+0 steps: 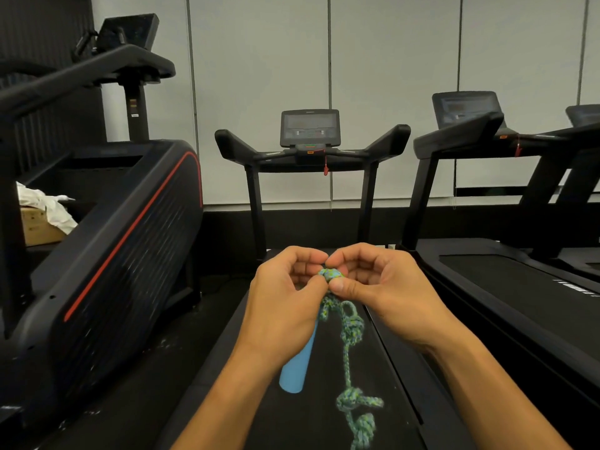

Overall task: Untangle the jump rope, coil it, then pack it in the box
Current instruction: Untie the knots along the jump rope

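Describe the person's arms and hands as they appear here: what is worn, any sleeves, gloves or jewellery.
Both arms are bare from the bottom edge of the frame to the wrist: no sleeve shows. The left hand and right hand wear no gloves, and no rings, watch or wristbands are visible. Fingernails look short and unpainted. No markings show on either forearm.
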Demonstrator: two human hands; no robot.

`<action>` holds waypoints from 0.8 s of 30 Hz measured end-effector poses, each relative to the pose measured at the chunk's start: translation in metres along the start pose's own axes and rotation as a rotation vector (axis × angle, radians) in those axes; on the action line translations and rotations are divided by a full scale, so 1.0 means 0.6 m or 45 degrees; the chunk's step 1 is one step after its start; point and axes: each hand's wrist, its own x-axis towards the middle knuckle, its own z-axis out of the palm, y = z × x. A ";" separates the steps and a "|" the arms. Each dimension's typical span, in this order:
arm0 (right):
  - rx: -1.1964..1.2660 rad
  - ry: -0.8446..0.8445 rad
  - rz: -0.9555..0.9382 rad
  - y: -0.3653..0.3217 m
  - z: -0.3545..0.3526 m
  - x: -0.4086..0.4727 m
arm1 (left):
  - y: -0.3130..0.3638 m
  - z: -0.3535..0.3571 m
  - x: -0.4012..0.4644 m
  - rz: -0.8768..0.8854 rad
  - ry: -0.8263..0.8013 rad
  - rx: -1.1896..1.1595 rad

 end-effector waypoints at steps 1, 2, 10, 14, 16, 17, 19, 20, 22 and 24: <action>0.002 -0.019 0.009 0.000 -0.001 -0.001 | -0.002 0.000 0.001 -0.005 0.002 0.011; 0.006 -0.044 0.021 -0.001 -0.002 -0.002 | -0.003 0.000 0.001 -0.018 0.008 0.015; -0.061 -0.027 -0.040 0.007 -0.001 0.000 | -0.001 0.006 -0.001 -0.086 -0.008 0.009; -0.022 0.034 -0.091 0.015 0.003 0.005 | 0.003 0.010 -0.003 -0.073 -0.036 -0.023; -0.007 0.046 -0.106 0.016 0.004 0.006 | 0.004 0.010 -0.002 -0.069 -0.043 -0.017; -0.011 0.049 -0.108 0.016 0.004 0.006 | 0.004 0.010 -0.001 -0.072 -0.041 -0.019; -0.020 0.059 -0.109 0.016 0.005 0.005 | 0.003 0.010 -0.001 -0.094 -0.040 -0.046; -0.026 0.069 -0.113 0.016 0.006 0.005 | 0.004 0.011 -0.001 -0.108 -0.043 -0.058; -0.032 0.087 -0.127 0.013 0.006 0.005 | 0.007 0.014 -0.003 -0.120 -0.035 -0.078; -0.028 0.095 -0.134 0.011 0.006 0.004 | 0.011 0.018 -0.006 -0.112 -0.006 -0.074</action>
